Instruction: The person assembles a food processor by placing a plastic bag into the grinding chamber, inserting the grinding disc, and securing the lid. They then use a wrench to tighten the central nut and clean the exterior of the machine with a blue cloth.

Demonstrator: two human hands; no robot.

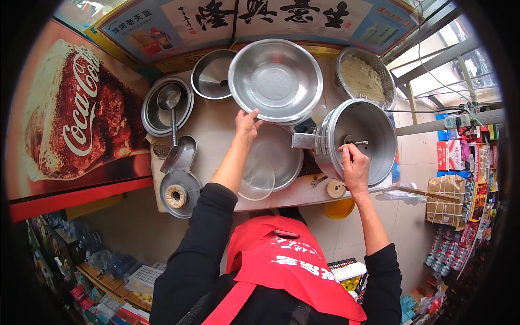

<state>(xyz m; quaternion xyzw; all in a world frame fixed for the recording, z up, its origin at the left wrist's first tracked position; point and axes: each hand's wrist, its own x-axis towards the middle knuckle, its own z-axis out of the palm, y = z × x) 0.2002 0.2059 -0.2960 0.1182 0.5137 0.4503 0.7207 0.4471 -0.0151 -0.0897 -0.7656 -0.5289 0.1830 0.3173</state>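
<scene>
My left hand (248, 123) grips the near rim of a wide, shallow metal bowl (273, 81), tilted so its hollow inside faces me. Below that hand are another metal basin (284, 157) and a clear plastic bowl (257, 179) overlapping its left side. My right hand (355, 169) is closed in a pinch over the mouth of a deep metal drum (379, 130) with a side spout (303, 141). Its fingertips are close to a small metal fitting (358, 142) inside the drum; what they hold, if anything, is hidden.
At the table's left are stacked pots (157, 122) with a ladle (169, 97), a scoop (187, 149) and a lid (180, 184) with a round knob. A round pan (211, 73) stands behind. A colander (387, 76) of pale, floury stuff sits back right. Stocked shelves (476, 179) line the right.
</scene>
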